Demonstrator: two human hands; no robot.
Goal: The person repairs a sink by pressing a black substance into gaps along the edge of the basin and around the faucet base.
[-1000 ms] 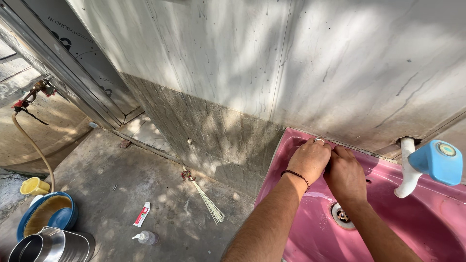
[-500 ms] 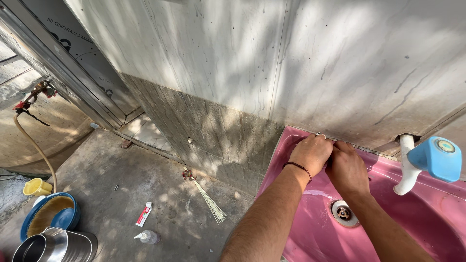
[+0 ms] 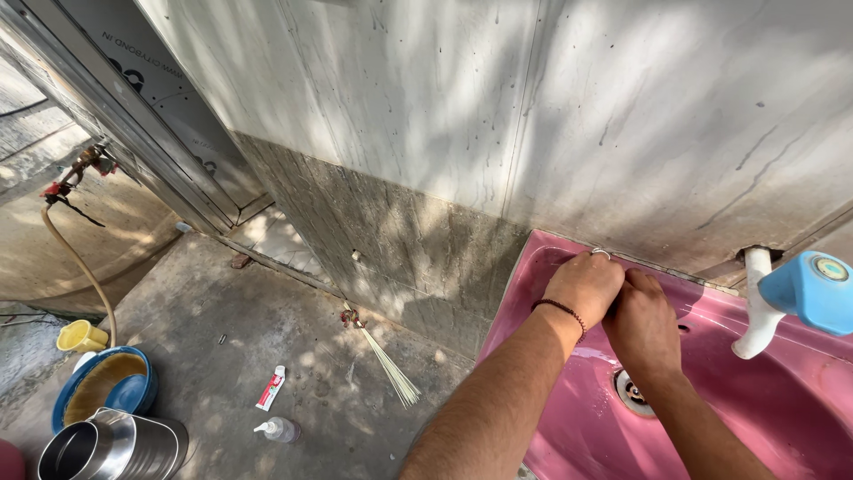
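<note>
Both my hands are pressed together over the back of a pink wash basin (image 3: pixel 542 400). My left hand (image 3: pixel 585 284) wears a dark bead bracelet at the wrist and a ring on one finger, and its fingers curl closed against my right hand (image 3: pixel 641 322). My right hand's fingers are folded in too. Whatever lies between the palms is hidden. The basin's metal drain (image 3: pixel 633 391) shows just below my right wrist. A white tap with a blue handle (image 3: pixel 795 293) sticks out of the wall to the right of my hands.
A stained grey wall (image 3: pixel 498 116) rises behind the basin. On the concrete floor lie a small broom (image 3: pixel 384 360), a toothpaste tube (image 3: pixel 271 388) and a small bottle (image 3: pixel 280 430). At lower left stand a steel pot (image 3: pixel 107 447), a blue basin (image 3: pixel 102 387) and a yellow cup (image 3: pixel 80 336). A hose (image 3: pixel 84 267) hangs from a red-handled tap.
My hands have stayed clasped at the basin's back rim, shifting slightly against each other. The view has drifted a little to the right.
</note>
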